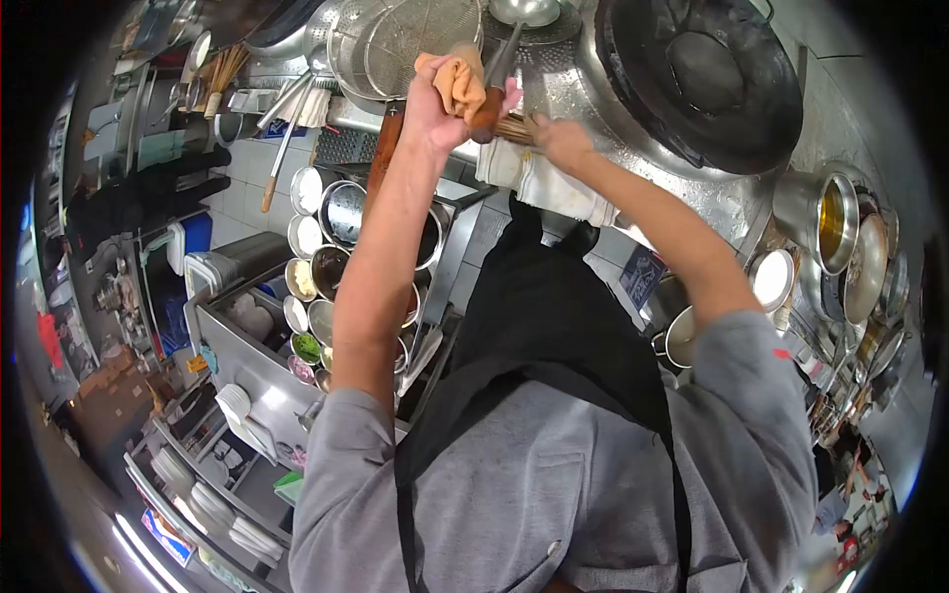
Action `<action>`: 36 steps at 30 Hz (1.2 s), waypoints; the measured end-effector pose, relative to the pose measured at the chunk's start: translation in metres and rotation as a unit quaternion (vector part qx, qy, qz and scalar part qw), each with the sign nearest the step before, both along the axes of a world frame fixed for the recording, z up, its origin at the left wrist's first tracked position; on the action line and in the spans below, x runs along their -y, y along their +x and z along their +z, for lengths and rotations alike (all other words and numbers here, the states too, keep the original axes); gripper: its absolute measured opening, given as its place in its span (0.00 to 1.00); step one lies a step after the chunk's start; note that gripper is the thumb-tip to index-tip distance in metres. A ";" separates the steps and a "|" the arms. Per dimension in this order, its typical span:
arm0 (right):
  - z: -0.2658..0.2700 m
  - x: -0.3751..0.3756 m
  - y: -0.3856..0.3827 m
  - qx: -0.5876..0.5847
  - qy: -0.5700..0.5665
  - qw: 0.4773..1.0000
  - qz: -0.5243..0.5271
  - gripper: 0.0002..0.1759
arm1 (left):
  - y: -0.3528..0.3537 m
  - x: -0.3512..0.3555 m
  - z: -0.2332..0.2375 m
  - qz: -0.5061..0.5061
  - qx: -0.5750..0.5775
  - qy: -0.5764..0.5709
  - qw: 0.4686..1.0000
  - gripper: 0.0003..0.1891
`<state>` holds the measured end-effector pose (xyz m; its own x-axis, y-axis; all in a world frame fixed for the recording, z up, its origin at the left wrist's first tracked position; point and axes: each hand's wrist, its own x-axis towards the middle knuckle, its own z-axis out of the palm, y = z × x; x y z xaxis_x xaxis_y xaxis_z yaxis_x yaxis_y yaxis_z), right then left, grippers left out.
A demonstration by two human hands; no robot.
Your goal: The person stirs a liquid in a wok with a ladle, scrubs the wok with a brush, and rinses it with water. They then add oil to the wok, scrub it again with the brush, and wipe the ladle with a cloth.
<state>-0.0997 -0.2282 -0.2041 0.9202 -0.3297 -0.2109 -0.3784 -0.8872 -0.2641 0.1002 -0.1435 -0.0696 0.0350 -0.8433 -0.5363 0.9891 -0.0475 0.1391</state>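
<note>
My left hand (432,111) is closed around a folded orange cloth (461,85) above the front edge of the stove. Right beside the cloth is the brown wooden grip of a ladle (485,117), whose metal bowl lies farther back. My right hand (565,146), slightly blurred, grips a bamboo wok brush (514,128) whose bristles point left, close to the ladle's grip. Below the brush, white towels (563,194) hang over the stove's front edge. A large black wok (647,89) rests to the right of both hands.
Wire strainers (381,44) lie behind my left hand. To the left, a counter carries several round containers of ingredients (307,347). At the right stands a metal pot of yellow liquid (815,219), near stacked pans. Stacked white plates (203,504) fill shelves at lower left.
</note>
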 end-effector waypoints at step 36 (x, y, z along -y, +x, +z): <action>0.097 0.002 -0.340 -0.084 0.217 0.872 -0.432 0.26 | -0.026 -0.126 0.085 -0.254 0.256 0.159 0.919 0.26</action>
